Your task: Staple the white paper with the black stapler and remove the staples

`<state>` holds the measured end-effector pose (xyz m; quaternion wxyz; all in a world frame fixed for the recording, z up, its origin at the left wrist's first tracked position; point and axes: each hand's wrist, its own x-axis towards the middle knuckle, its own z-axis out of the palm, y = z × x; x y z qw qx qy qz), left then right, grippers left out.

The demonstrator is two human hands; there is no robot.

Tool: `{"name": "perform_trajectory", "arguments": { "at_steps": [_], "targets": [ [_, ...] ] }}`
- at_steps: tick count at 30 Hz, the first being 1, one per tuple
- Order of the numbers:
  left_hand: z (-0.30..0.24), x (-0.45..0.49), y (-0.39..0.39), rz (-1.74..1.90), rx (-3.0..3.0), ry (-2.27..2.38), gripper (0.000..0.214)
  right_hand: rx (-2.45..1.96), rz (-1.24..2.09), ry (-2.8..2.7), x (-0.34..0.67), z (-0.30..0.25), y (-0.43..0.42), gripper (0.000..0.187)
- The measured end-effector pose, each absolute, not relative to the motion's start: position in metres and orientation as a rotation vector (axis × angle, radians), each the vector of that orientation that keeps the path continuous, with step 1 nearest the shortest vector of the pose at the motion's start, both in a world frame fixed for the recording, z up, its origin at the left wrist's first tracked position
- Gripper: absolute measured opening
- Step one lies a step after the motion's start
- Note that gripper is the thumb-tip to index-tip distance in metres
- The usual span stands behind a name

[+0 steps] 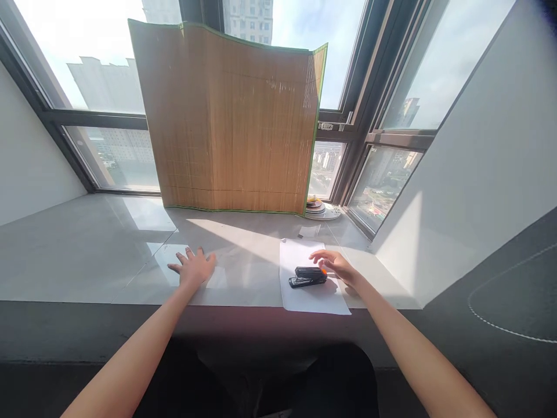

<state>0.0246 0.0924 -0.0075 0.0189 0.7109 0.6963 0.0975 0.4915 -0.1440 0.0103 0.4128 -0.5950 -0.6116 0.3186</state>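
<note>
Black stapler with an orange patch at one end (pixel 307 277) lies on a white rectangular sheet of paper (pixel 307 300), the sheet's near edge poking past the lip of the pale glossy windowsill (pixel 248 290). Right hand (pixel 335 266) loosely curled and gripping nothing, just beside the orange end; from where I stand, cannot tell whether it touches. Left hand (pixel 194 269) empty, fingers splayed over the sill, well apart from the paper; behind, a brown slatted mat with green edging (pixel 235 122) stands against the window.
</note>
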Motion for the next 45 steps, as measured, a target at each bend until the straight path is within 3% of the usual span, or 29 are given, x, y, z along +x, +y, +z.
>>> {"name": "perform_trajectory", "arguments": {
  "at_steps": [3,5,8,14,28,33,37,45],
  "targets": [
    [-0.006,0.025,0.092,0.303,2.193,2.167,0.081,-1.649,0.351,-1.379,0.502,0.007,-0.109,0.047],
    [-0.005,0.026,0.091,0.299,2.19,2.165,0.081,-1.685,0.159,-1.571,0.502,0.002,-0.082,0.042],
    [-0.005,0.025,0.091,0.3,2.194,2.171,0.081,-1.826,0.059,-1.777,0.496,-0.008,-0.052,0.056],
    [-0.004,0.027,0.089,0.277,2.201,2.17,0.081,-2.053,0.07,-1.872,0.487,-0.023,-0.042,0.075],
    [-0.001,0.027,0.087,0.25,2.184,2.155,0.08,-2.157,0.155,-1.901,0.477,-0.019,-0.04,0.066],
    [0.011,-0.022,0.104,0.135,2.348,1.945,0.069,-2.152,0.133,-1.928,0.462,-0.023,-0.023,0.067],
    [0.012,-0.082,0.117,0.253,2.008,2.405,0.08,-2.133,0.115,-1.894,0.437,-0.024,0.001,0.067],
    [0.004,-0.089,0.116,0.273,1.95,2.423,0.078,-2.039,0.275,-1.897,0.331,-0.012,0.06,0.07]
  ]
}}
